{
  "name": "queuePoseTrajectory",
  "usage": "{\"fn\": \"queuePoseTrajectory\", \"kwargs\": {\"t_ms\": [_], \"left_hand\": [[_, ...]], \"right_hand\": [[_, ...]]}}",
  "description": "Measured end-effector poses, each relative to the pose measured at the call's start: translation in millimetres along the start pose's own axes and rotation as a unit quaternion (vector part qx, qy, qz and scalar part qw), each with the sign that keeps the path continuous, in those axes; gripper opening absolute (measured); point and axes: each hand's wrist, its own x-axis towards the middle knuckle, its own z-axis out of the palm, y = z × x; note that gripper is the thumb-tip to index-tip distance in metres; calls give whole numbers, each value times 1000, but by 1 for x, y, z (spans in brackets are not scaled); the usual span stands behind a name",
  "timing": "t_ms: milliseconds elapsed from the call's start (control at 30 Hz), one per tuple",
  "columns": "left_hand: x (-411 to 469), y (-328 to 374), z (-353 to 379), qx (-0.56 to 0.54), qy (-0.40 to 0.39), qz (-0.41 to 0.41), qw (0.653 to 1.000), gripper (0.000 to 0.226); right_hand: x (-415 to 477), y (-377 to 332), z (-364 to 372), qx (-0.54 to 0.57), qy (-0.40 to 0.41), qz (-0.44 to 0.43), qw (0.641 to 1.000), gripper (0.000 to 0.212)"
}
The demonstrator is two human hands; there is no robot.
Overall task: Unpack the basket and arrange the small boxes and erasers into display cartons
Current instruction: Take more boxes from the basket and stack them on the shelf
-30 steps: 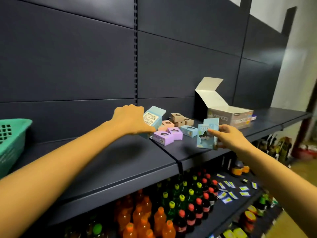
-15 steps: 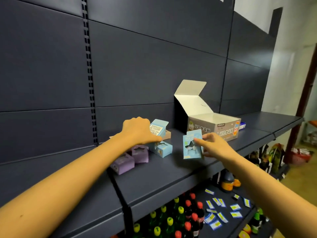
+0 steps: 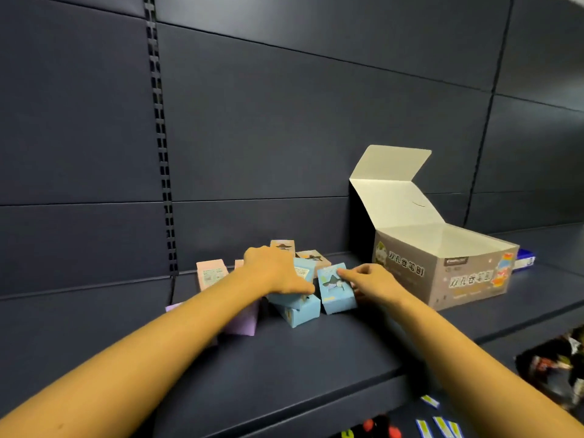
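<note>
Head view. Both bare hands work at a cluster of small boxes on the dark shelf (image 3: 316, 349), all of it lying just left of the display carton (image 3: 442, 273), which stands with its lid flap raised and its interior showing white and, as far as this angle shows, unfilled. The right hand (image 3: 373, 282) pinches an upright blue box (image 3: 335, 292) between thumb and fingertips, closed on its upper edge; the box's base looks to be on the shelf, beside the carton's near-left corner. The left hand (image 3: 275, 273) lies palm-down over a second blue box (image 3: 292, 298), fingers curled across its top — whether it grips or merely presses cannot be told. That box rests on a third blue box (image 3: 300, 312) lying flat. Farther left of the carton sit a purple box (image 3: 241, 324), partly behind the forearm, a pink box (image 3: 211, 275), and two tan boxes (image 3: 311, 257) toward the back panel. The basket is out of frame.

Step in hand, as judged: gathering loose boxes for loading — none yet in the carton. The next move calls for lifting the pinched box clear of its neighbours, carrying it rightward over the carton wall, and setting it upright against an inner corner.
</note>
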Motion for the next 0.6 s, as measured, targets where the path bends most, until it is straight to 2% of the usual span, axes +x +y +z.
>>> {"fn": "queuePoseTrajectory", "kwargs": {"t_ms": [100,167,267,400,600], "left_hand": [[-1,6,4,-4,-6,-33,999,67],[-4,4,-2,-11,5,-61,998,75],[-10,-15,-16,-15,69,-96,993,67],[-33,-64,-29,40,173,-149,973,55],[-117,-138,-23,85,182,-278,940,51]], "right_hand": [[10,-1,-1,-212,-41,-40,976,47],[11,-9,-4,-295,-36,-82,951,42],[12,-34,-12,-303,-16,-177,936,26],[7,-76,-3,-256,-33,-329,908,32],[-43,-130,76,-239,-118,-482,835,41]]}}
